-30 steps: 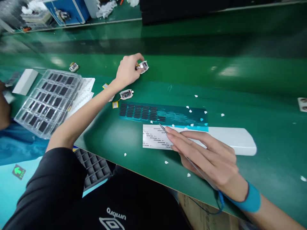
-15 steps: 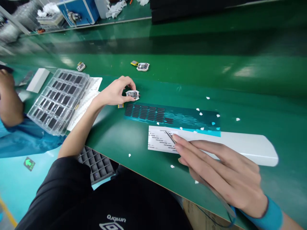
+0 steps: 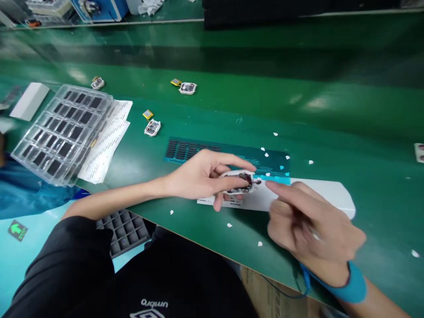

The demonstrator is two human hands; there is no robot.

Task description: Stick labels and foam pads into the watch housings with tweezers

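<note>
1. We held the white casing (image 3: 247, 176) in our left hand (image 3: 198, 176), its thumb laid across the open face and its fingers behind and below.
2. The casing sat at 3 o'clock from that palm, raised in front of the white board (image 3: 331, 194) and the printed paper (image 3: 212, 202).
3. A small dark piece (image 3: 257, 182) stuck out at the casing's 3 o'clock end.
4. Our right hand (image 3: 314, 221) had its index finger stretched out and the other fingers curled; blur hid its inside, so we could not tell whether it gripped anything.
5. From that index fingertip, the casing lay at 9 o'clock, with the dark piece just beside the tip.
6. At 11 o'clock from the held casing, the blue sheet (image 3: 208, 143) bore rows of dark strips (image 3: 180, 150), partly covered by our left hand.
7. The nearest other casing (image 3: 153, 127) lay at 10 o'clock with its yellow piece (image 3: 147, 114); a farther casing (image 3: 187, 88) lay at 11 o'clock.
8. Between 9 and 10 o'clock, well apart, the clear tray (image 3: 62, 132) rested on the green bench (image 3: 331, 110), near a co-worker's blue sleeve (image 3: 29, 190).
</note>
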